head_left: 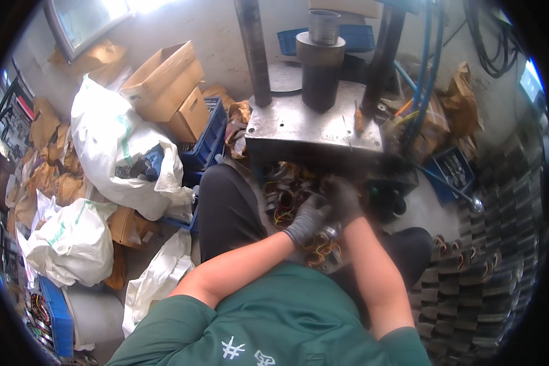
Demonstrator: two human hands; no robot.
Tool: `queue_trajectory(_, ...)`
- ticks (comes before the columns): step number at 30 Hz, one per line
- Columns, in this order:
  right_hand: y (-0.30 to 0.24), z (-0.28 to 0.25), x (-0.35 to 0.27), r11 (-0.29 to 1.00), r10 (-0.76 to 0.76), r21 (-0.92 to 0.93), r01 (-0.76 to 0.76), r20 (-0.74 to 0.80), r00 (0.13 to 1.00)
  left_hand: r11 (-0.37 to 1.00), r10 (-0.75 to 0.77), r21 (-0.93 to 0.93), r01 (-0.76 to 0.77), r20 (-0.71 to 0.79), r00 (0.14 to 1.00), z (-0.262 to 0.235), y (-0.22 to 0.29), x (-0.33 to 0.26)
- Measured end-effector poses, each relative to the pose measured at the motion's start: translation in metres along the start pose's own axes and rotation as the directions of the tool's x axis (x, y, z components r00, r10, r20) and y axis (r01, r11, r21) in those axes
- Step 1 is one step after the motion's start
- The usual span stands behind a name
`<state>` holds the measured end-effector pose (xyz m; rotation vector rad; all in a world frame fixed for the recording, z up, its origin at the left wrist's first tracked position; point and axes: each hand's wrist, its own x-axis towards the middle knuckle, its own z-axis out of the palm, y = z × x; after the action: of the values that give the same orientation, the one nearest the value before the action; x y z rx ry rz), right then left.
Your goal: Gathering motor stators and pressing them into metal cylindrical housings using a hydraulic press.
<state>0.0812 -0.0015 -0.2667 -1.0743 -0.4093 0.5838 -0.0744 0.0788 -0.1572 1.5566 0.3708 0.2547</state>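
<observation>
My left hand [309, 222], in a grey knit glove, is low in front of the press with its fingers curled inward. What they close on is hidden. Beside it and slightly farther away, my right hand [344, 200] wears a darker glove; its fingers are blurred and partly in shadow. A dark, ring-shaped part with coloured wires [285, 198] lies just left of my hands, among several similar ones. More wired parts [321, 249] show below my wrists, between my knees. The steel press table [305, 125] stands just beyond both hands.
A thick steel cylinder [321, 70] stands on the press table, and an orange-handled tool [358, 119] rests near its right post. White sacks [110, 146], cardboard boxes [165, 76] and blue crates [207, 137] crowd the left. Stacked dark metal parts [470, 274] fill the right.
</observation>
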Motion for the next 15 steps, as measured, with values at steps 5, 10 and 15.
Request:
queue_trajectory(5,-0.074,0.056,-0.013,0.880,0.279,0.415,-0.229,-0.063,0.958,0.989,0.075,-0.124,-0.080,-0.040,0.996,-0.083,0.069,-0.023)
queue_trajectory(10,-0.128,0.050,-0.022,0.964,0.156,0.222,-0.145,-0.032,0.987,0.956,0.231,0.254,-0.144,-0.357,0.905,-0.243,0.082,-0.103)
queue_trajectory(15,-0.151,-0.007,-0.015,0.987,0.157,-0.034,-0.159,-0.061,0.986,0.627,-0.398,0.704,0.335,-0.080,0.914,-0.319,-0.114,-0.334)
